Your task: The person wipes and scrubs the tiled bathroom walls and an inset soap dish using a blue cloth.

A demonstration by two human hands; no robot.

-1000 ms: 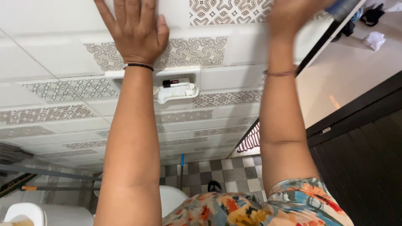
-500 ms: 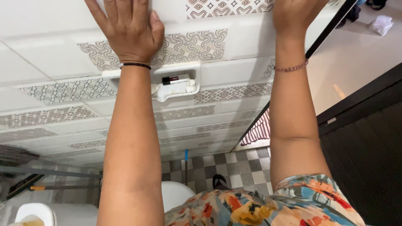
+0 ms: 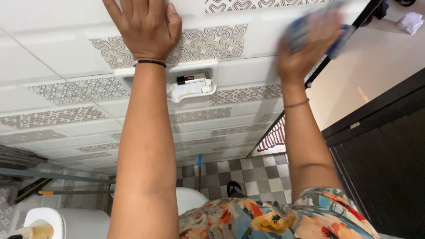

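Note:
My left hand [image 3: 145, 26] lies flat with fingers spread on the white tiled wall [image 3: 57, 57], just above a white recessed soap holder [image 3: 195, 84]. A black band sits on that wrist. My right hand [image 3: 305, 42] is blurred and closed on a blue cloth [image 3: 305, 26], pressed against the wall near the dark door frame [image 3: 336, 51]. A thin bracelet circles the right wrist. The soap holder has a small tube and a white object in it.
Patterned tile bands [image 3: 208, 42] run across the wall. Below are a checkered floor [image 3: 256, 172], a white toilet [image 3: 190, 199], a green-headed broom [image 3: 33, 188] and a black sandal [image 3: 234, 188]. A dark door [image 3: 385, 163] stands at the right.
My right hand has come down the wall from the top edge and now shows the blue cloth in its grip. The left hand stays pressed on the tile.

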